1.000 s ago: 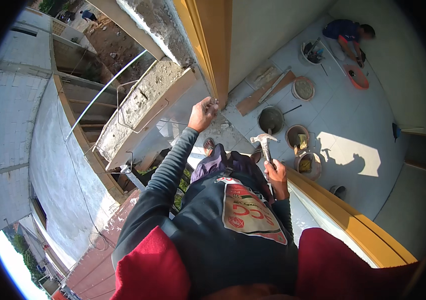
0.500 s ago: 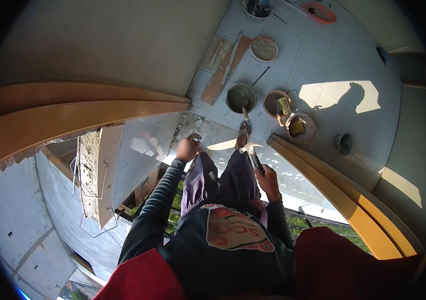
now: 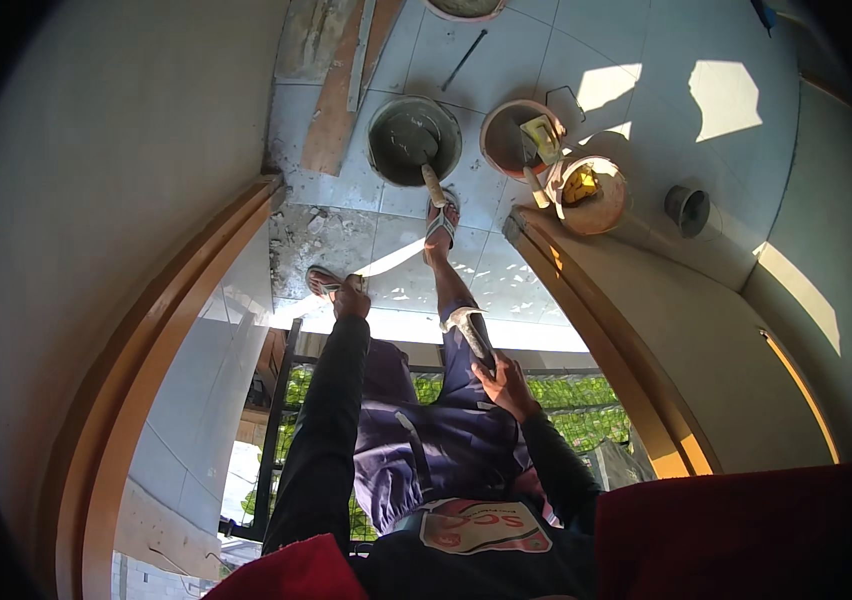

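Observation:
My right hand [image 3: 508, 388] is wrapped round the handle of a claw hammer [image 3: 465, 322], its metal head up in front of my right thigh. My left hand [image 3: 351, 300] hangs low at the end of an outstretched arm, fingers curled; whatever it may hold is too small to make out. Just beyond it is my sandalled left foot [image 3: 322, 281], partly hidden by the hand. My right foot [image 3: 440, 222] is farther forward on the tiles, close to a dark mortar bucket [image 3: 374, 160] with a wooden-handled tool [image 3: 433, 186] leaning in it.
Door frame posts rise at left [image 3: 151, 370] and right [image 3: 601, 330]. Beyond are a reddish bucket [image 3: 487, 150] with a yellow float [image 3: 543, 138], a pale bucket [image 3: 610, 205] and a small dark bucket [image 3: 688, 208]. Rubble [image 3: 316, 235] and a board [image 3: 331, 125] lie leftward. Green mesh [image 3: 576, 400] shows below.
My body and view have turned and moved forward in the doorway. My left foot has come into sight and my left arm is straighter. The hammer remains in my right hand.

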The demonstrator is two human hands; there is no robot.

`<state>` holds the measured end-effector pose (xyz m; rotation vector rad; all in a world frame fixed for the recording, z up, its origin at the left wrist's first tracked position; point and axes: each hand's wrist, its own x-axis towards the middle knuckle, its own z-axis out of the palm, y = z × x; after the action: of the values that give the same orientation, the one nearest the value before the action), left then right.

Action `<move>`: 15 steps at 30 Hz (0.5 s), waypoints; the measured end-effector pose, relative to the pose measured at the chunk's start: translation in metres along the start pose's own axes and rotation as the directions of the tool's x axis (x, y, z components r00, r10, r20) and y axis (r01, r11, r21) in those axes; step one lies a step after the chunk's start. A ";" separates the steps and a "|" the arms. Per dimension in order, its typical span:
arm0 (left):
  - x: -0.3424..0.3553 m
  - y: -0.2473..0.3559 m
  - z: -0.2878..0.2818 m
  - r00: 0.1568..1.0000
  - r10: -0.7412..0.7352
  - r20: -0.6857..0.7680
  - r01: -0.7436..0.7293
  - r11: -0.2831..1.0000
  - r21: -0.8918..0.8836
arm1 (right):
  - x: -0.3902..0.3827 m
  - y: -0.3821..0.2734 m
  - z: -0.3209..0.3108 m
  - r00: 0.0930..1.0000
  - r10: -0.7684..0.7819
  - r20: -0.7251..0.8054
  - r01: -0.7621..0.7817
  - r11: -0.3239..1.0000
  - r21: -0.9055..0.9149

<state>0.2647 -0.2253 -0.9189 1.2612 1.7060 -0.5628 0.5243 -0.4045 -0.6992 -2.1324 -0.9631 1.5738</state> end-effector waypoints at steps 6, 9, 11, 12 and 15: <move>0.075 -0.047 0.042 0.994 -0.044 0.101 0.049 0.998 -0.048 | 0.015 -0.020 0.002 0.987 0.162 0.016 -0.160 0.983 -0.095; 0.106 -0.011 0.039 0.993 -0.112 0.037 0.106 0.985 0.140 | 0.016 -0.016 0.004 0.994 0.109 0.019 -0.106 0.987 -0.119; 0.143 0.041 0.003 1.000 -0.012 -0.002 0.012 1.000 0.000 | 0.015 -0.013 0.006 0.996 0.086 0.018 -0.082 0.983 -0.166; 0.167 0.057 -0.009 0.990 0.085 -0.116 -0.091 0.995 -0.048 | 0.019 -0.013 0.004 0.996 0.077 0.047 -0.069 0.985 -0.160; 0.254 0.128 -0.053 0.953 0.226 -0.204 -0.261 0.950 -0.169 | 0.025 -0.020 -0.004 0.980 0.164 0.113 -0.144 0.975 -0.168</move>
<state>0.3453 -0.0096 -1.0940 1.3888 1.6733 -0.1323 0.5259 -0.3729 -0.7035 -2.2876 -1.0151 1.7791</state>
